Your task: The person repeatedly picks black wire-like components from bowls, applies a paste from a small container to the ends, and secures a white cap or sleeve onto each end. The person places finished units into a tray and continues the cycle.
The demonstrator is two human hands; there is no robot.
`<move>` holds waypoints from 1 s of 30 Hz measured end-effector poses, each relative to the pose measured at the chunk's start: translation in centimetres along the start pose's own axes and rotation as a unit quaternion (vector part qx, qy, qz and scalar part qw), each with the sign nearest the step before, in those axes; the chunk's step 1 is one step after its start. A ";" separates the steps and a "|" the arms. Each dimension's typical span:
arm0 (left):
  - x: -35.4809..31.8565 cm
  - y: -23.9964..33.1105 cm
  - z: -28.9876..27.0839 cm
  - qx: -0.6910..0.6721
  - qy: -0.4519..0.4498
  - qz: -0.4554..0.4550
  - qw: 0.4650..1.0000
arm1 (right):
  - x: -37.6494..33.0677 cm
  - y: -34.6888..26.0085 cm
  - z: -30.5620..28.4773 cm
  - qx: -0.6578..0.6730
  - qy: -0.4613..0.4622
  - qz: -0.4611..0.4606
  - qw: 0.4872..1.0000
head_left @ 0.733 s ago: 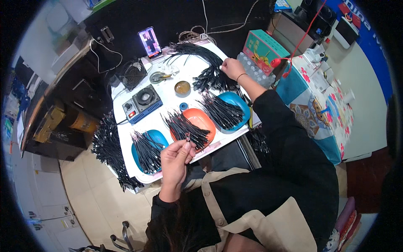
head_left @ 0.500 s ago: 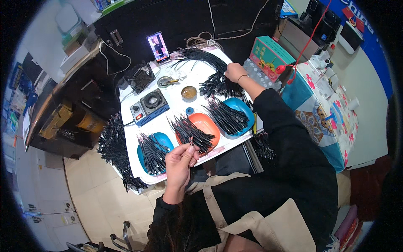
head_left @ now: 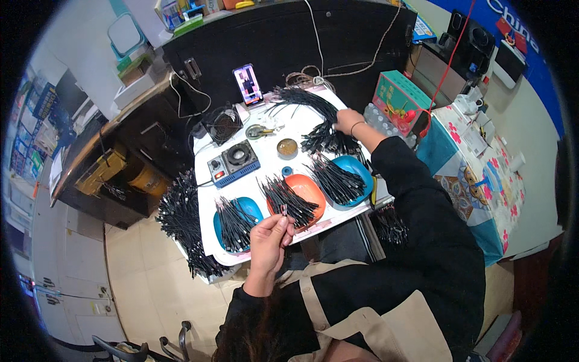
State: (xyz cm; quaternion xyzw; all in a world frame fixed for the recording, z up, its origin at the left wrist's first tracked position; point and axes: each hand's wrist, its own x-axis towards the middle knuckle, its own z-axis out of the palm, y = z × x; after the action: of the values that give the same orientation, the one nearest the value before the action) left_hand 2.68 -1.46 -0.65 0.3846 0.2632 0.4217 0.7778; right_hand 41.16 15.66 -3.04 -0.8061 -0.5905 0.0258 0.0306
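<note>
On the white worktop (head_left: 265, 175) you have three dishes in a row along the near edge: two blue, one orange. The left blue dish (head_left: 253, 208), the orange dish (head_left: 310, 190) and the right blue dish (head_left: 356, 166) each carry a heap of short black cables. A fourth, larger cable bundle (head_left: 319, 117) lies loose at the far right of the worktop, and a fifth mass of cables (head_left: 181, 217) hangs off the left edge.

Your left hand (head_left: 268, 238) is raised over the near edge, between the left blue dish and the orange dish. The forearm rises straight from the lower frame, the wrist is straight, and the fingers are pinched together. The grip is clenched on one cable end (head_left: 283, 209), held just above the orange dish's heap; the rest of that cable cannot be told from the heap.

Your right hand (head_left: 348, 120) is stretched far forward, arm nearly straight in a black sleeve, palm down on the large cable bundle. Whether its grip is clenched or released cannot be told.

Behind the dishes stand one small fan unit (head_left: 235, 160), one round tin (head_left: 287, 146) and one phone (head_left: 248, 84), propped upright.
</note>
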 end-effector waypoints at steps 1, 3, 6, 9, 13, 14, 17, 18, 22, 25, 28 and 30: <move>-0.1 0.0 0.0 0.000 -0.002 -0.001 1.000 | 0.0 -0.3 -0.1 -0.015 -0.007 0.003 1.000; -0.2 0.1 0.0 0.013 0.006 0.015 1.000 | -0.3 -0.6 0.0 -0.027 -0.033 0.010 0.999; -0.2 0.3 -0.2 0.011 0.022 0.020 1.000 | -0.2 -0.6 -0.2 -0.051 -0.030 0.004 0.998; -0.1 0.6 -0.2 -0.004 0.021 0.007 1.000 | -0.2 -0.1 -2.0 -0.049 -0.050 -0.051 0.996; 0.7 1.4 0.5 0.022 0.036 0.003 0.999 | -1.6 0.2 -7.9 0.117 -0.072 -0.127 0.982; 1.2 1.8 0.8 0.036 0.039 -0.007 0.999 | -2.8 0.3 -9.4 0.184 -0.044 -0.119 0.975; 3.4 2.2 2.5 0.000 0.003 -0.004 1.000 | -6.6 -0.4 -12.8 0.285 0.048 -0.187 0.939; 4.3 2.2 3.2 -0.027 -0.018 0.012 0.999 | -7.6 -0.8 -13.4 0.291 0.074 -0.198 0.933; 6.9 2.7 5.3 -0.027 -0.017 0.080 0.996 | -10.6 -2.3 -14.2 0.346 0.160 -0.198 0.903; 6.4 3.7 5.8 -0.029 -0.026 0.114 0.993 | -12.7 -3.2 -14.4 0.337 0.213 -0.217 0.891; 4.8 4.7 6.1 -0.014 -0.040 0.164 0.986 | -17.3 -5.3 -13.5 0.316 0.220 -0.250 0.889; 4.0 5.5 6.2 -0.014 -0.043 0.193 0.980 | -22.3 -7.3 -11.6 0.301 0.201 -0.312 0.878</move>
State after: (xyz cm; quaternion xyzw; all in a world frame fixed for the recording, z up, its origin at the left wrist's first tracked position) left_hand 6.74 1.53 7.05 0.4351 0.1449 0.5506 0.6976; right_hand 28.43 -3.62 9.25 -0.5194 -0.7564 0.0288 0.3965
